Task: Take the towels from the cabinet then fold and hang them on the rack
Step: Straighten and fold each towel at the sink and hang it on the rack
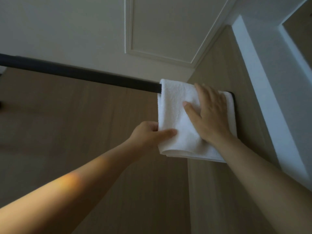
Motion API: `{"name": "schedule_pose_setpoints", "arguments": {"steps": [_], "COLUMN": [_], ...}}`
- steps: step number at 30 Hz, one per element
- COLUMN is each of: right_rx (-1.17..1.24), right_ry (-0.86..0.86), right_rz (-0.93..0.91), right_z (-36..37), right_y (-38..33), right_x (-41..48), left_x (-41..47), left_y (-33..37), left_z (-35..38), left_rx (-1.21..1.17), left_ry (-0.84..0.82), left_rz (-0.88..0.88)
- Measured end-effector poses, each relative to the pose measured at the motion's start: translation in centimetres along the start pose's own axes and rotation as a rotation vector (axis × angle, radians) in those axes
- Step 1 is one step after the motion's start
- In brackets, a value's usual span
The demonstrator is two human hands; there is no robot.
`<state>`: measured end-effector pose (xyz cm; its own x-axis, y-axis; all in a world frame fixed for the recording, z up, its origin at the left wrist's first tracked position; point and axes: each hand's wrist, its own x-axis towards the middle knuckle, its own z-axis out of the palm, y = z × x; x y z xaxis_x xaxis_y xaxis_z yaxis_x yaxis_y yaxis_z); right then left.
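Observation:
A folded white towel (175, 114) hangs over the right end of a black rack bar (81, 74), close to where the bar meets the wooden wall. My left hand (152, 134) pinches the towel's lower left edge, thumb in front and fingers behind. Flat on the towel's front lies my right hand (208, 112), fingers spread and straight, covering its right half.
The bar runs leftward across the view, bare along its length. Behind it are wood-grain wall panels (84, 141), with a white panelled ceiling (160, 27) above and a white door frame (270, 92) to the right. A black mounting bracket (233, 102) shows at the towel's right edge.

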<state>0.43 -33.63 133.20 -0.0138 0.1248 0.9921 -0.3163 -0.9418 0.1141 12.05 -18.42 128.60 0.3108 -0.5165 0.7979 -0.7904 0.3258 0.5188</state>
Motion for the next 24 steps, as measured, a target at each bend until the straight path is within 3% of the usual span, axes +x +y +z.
{"name": "schedule_pose_setpoints", "arguments": {"steps": [5, 11, 15, 24], "right_rx": [-0.107, -0.013, 0.085, 0.143], "right_ry": [-0.116, -0.283, -0.344, -0.752], "right_rz": [-0.064, -0.076, 0.039, 0.303], "right_z": [1.6, 2.5, 1.8, 0.4], "right_y": [-0.7, -1.3, -2.6, -6.6], "right_x": [-6.1, -12.2, -16.4, -31.9], "left_x": [-1.4, -3.6, -6.3, -19.0], "left_y": [-1.1, -4.2, -6.9, -16.3], "left_z": [0.0, 0.5, 0.4, 1.8], "left_rx": [-0.009, -0.010, 0.277, 0.532], "left_ry": [-0.057, 0.027, 0.030, -0.257], "left_rz": [-0.022, -0.032, 0.014, -0.004]}}
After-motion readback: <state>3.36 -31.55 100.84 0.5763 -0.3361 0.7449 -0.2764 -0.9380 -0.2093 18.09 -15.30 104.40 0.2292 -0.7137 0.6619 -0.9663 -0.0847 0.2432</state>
